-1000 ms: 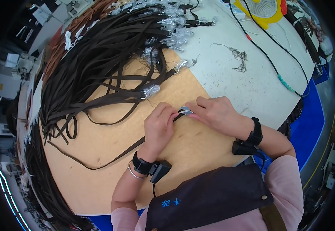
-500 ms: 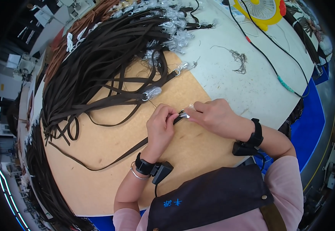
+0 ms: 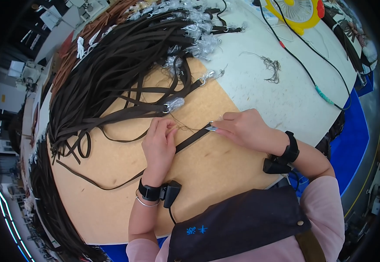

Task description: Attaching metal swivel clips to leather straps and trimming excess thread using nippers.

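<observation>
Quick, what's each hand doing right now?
Left hand: fingers curled over the strap; can't tell whether it's holding anything.
Right hand: closed, holding a metal tool at the strap's end.

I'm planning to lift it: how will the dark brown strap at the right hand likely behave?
The dark brown strap will probably flop, since its far part bends in a loose curve over the tan sheet. It looks thin and narrow, so likely light. Being flat, it seems unlikely to roll.
</observation>
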Tool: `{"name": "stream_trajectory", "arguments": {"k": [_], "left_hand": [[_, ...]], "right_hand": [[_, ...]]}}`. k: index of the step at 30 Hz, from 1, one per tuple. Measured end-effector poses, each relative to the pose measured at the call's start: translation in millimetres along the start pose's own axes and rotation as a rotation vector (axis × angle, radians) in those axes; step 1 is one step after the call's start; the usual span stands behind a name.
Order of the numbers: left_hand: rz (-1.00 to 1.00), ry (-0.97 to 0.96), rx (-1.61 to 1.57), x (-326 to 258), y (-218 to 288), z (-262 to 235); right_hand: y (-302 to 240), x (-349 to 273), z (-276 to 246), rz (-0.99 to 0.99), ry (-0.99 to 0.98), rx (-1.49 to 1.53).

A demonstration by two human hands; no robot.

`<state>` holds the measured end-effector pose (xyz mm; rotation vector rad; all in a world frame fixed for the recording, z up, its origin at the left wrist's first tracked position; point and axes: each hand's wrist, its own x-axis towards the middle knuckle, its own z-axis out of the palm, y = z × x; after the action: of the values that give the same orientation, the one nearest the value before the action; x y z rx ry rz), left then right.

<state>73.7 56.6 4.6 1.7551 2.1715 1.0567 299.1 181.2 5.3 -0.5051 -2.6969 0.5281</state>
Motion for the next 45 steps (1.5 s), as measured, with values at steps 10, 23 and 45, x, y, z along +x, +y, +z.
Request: {"name": "stream_trajectory", "arguments": {"k": [10, 23, 45], "left_hand": [[0.245, -0.152, 0.154, -6.3, 28.4, 15.6], [0.335, -0.11, 0.168, -1.4, 22.9, 25.9], [0.015, -0.225, -0.094, 3.8, 23.3, 18.7]], "right_hand": [[-4.5, -0.3, -0.8, -0.021, 0.068, -0.033], [-6.4, 1.8, 3.1, -0.075, 0.077, -0.101], [-3.7, 1.3, 5.9, -0.09, 0.07, -0.054]]}}
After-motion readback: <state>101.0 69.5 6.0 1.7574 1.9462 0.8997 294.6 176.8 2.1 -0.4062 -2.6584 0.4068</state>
